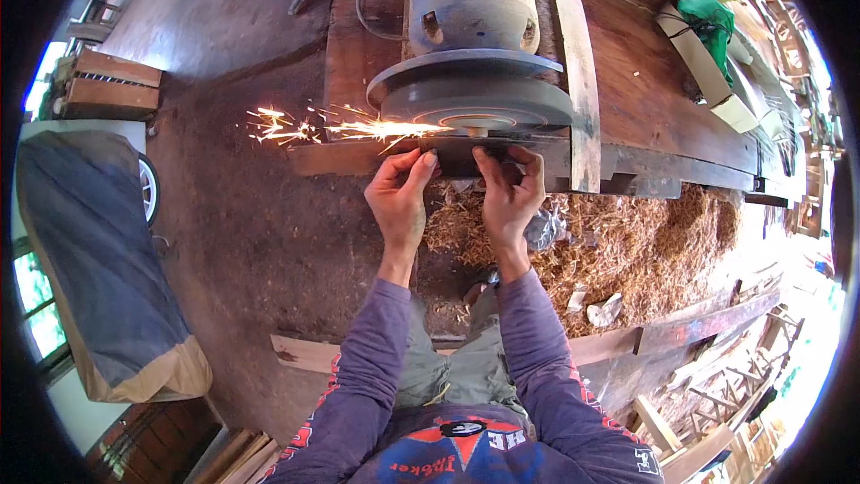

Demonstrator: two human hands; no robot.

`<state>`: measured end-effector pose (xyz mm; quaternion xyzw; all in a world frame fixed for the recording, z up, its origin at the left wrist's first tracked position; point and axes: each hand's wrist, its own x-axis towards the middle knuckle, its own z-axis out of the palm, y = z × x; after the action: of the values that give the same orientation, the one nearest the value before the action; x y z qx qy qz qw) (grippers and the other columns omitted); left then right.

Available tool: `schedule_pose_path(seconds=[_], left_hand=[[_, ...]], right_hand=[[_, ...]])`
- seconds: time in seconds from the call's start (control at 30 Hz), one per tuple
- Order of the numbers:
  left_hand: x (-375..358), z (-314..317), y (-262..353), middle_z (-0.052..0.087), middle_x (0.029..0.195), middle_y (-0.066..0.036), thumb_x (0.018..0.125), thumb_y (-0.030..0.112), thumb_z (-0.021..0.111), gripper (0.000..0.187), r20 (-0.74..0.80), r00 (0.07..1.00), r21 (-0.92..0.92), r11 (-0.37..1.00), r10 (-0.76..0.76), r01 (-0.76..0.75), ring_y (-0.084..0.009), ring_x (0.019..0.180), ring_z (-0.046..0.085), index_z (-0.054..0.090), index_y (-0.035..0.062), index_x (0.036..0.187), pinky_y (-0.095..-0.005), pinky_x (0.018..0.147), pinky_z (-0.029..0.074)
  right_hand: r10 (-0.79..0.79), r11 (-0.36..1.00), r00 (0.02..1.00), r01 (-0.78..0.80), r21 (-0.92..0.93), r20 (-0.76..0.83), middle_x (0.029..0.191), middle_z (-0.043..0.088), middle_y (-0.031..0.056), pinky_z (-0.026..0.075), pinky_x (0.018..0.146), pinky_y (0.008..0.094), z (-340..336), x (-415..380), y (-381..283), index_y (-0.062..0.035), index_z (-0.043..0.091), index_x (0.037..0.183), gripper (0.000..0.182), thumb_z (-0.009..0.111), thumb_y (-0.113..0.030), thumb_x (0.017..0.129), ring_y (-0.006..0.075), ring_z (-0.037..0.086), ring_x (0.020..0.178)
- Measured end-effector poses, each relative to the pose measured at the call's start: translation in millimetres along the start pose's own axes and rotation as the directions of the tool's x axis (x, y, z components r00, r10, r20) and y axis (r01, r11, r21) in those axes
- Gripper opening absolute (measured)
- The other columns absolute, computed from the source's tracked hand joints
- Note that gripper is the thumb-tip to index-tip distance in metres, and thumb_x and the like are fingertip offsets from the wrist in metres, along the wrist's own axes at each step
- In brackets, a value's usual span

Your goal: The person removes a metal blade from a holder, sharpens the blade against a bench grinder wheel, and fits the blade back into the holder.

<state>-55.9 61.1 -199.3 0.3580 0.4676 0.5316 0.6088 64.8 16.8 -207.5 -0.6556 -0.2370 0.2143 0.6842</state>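
Note:
A dark flat metal piece (457, 159) lies between my two hands, its far edge at the grinding wheel (484, 100). My left hand (400, 193) pinches its left end between thumb and fingers. On its right end, my right hand (512, 188) is closed in a similar pinch. Bright sparks (358, 128) fly off to the left from the contact spot. Behind the wheel stands the grey motor housing (470, 0) of the grinder. The wheel's guard or second disc (466, 63) sits between motor and wheel.
A pale wooden strip (578, 72) runs beside the wheel on the brown workbench (663, 116). Wood shavings (627, 251) cover the floor below it. A long box (703, 72) holds green cloth (708, 22). A covered object (103, 260) stands at the left.

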Motion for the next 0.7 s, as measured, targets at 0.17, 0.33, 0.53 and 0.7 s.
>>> schedule_pose_path(seconds=[0.17,0.33,0.53,0.7], left_hand=[[-1.3,2.6,5.3,0.070,0.092,-0.005,0.088,0.005,0.074,0.015,0.000,1.000,0.017,1.000,-0.003,0.003,-0.0096,0.080,0.066,0.070,-0.0024,0.101,-0.0247,0.077,0.056],[-3.9,9.0,6.8,0.071,0.092,-0.005,0.089,0.005,0.074,0.015,0.007,1.000,0.021,1.000,-0.018,0.018,-0.0096,0.082,0.066,0.070,-0.0023,0.102,-0.0242,0.078,0.056],[-9.5,20.3,4.7,0.071,0.092,-0.006,0.087,0.007,0.076,0.017,0.015,1.000,0.036,0.999,-0.012,0.011,-0.0115,0.080,0.067,0.070,-0.0018,0.101,-0.0276,0.075,0.058],[-11.5,27.1,-2.4,0.071,0.091,-0.006,0.087,0.007,0.076,0.018,0.026,1.000,0.077,0.997,-0.007,0.005,-0.0114,0.079,0.067,0.070,-0.0024,0.102,-0.0273,0.075,0.058]], right_hand=[[0.000,1.000,1.000,0.001,-0.014,0.019,0.090,0.066,0.0043,0.051,0.068,0.0215,-0.4,0.0,-2.6,0.0006,0.054,0.100,0.035,0.083,-0.004,0.080,0.0072,0.064,0.077],[0.019,0.999,1.000,-0.019,0.030,0.007,0.091,0.066,0.0049,0.051,0.068,0.0223,-4.6,1.6,-2.9,0.0009,0.057,0.099,0.029,0.080,-0.003,0.082,0.0081,0.063,0.078],[0.028,0.999,0.999,-0.027,0.044,-0.016,0.090,0.069,0.0062,0.052,0.070,0.0238,-12.8,7.5,-15.7,0.0029,0.060,0.106,0.029,0.078,-0.002,0.084,0.0085,0.063,0.077],[0.155,0.988,0.987,-0.154,0.019,-0.030,0.092,0.070,0.0077,0.052,0.073,0.0237,-22.7,12.5,-17.1,0.0008,0.061,0.104,0.028,0.078,-0.002,0.083,0.0112,0.065,0.081]])
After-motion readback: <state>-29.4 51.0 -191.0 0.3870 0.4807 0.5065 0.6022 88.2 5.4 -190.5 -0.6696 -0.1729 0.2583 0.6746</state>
